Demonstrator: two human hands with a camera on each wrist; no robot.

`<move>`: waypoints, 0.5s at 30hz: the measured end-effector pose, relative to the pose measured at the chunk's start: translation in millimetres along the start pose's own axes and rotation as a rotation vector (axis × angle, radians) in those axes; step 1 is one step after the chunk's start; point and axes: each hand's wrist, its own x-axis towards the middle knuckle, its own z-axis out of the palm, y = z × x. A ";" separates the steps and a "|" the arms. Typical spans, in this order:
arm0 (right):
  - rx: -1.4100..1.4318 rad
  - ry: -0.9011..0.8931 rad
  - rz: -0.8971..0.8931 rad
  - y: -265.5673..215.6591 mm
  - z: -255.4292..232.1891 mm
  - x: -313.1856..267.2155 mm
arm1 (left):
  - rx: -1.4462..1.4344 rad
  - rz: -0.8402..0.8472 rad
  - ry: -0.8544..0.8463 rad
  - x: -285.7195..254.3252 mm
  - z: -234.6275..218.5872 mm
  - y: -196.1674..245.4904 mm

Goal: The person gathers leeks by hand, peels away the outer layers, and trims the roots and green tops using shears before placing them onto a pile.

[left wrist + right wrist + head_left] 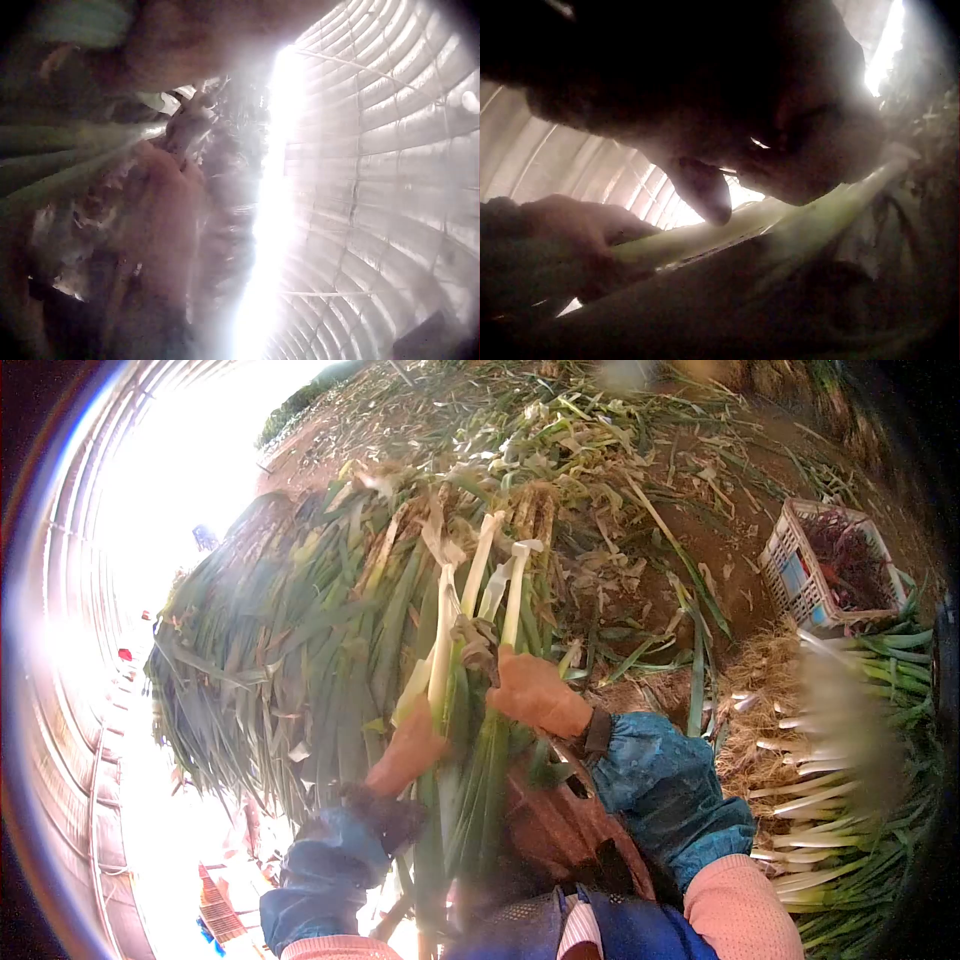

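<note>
My left hand [410,745] grips several long green onions [442,645], their white stems pointing away and their green leaves hanging toward my lap. Beside it, my right hand [540,695] has its fingers curled at the stems, with a withered brownish outer leaf [478,638] at the fingertips. The right wrist view is dark; a pale stem [697,240] runs from the left hand [570,232] to below the right hand's fingers [802,172]. Blur and glare cover much of the left wrist view, where the same withered leaf [189,124] shows over a hand [169,202].
A large heap of untrimmed green onions [290,650] lies ahead and left. At right, cleaned green onions [820,830] lie in a row below a plastic crate [795,575]. Loose leaves [600,440] litter the soil. A ribbed plastic-covered wall [75,760] stands at left.
</note>
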 end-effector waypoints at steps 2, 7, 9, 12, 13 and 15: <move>-0.029 0.010 0.025 6.5 4.9 4.2 | -0.029 -0.012 -0.009 -10.4 -4.1 5.3; -0.102 0.002 0.075 4.3 3.7 4.1 | 0.023 -0.024 0.047 -23.7 -4.3 24.6; -0.099 0.008 0.037 6.5 6.6 3.5 | 0.075 -0.049 0.065 -25.8 0.6 23.4; -0.061 -0.016 0.017 7.2 6.4 3.1 | 0.043 -0.056 0.067 -30.7 4.3 18.4; -0.047 -0.031 0.015 5.7 3.9 3.9 | 0.033 -0.085 0.054 -31.2 4.8 18.6; -0.077 -0.063 0.067 -4.0 1.2 5.4 | 0.037 -0.174 0.017 -35.1 3.1 27.0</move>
